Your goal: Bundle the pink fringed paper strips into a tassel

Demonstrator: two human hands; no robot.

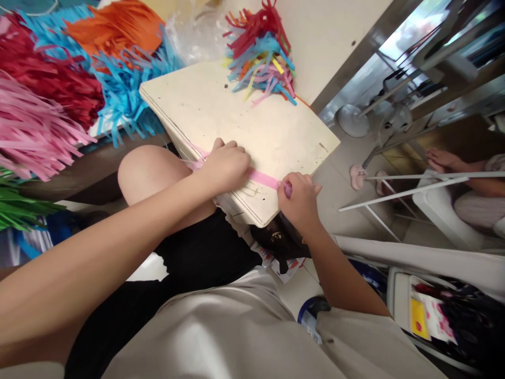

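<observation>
Along the board's (236, 116) near edge, pink strip (263, 179) runs flat betw. both hands. R hand (299, 202) pinches its end nr the near corner; L hand (228, 164) curled over it, can't tell if gripping. Multicol. fringe bundle (260, 55) at far edge; orange fringe (114, 26) past L corner.

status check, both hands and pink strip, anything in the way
Left hand curled over pink strip, right hand pinching it. Strip between them, over cream board. Colourful fringe at far edge, apart from both.
</observation>
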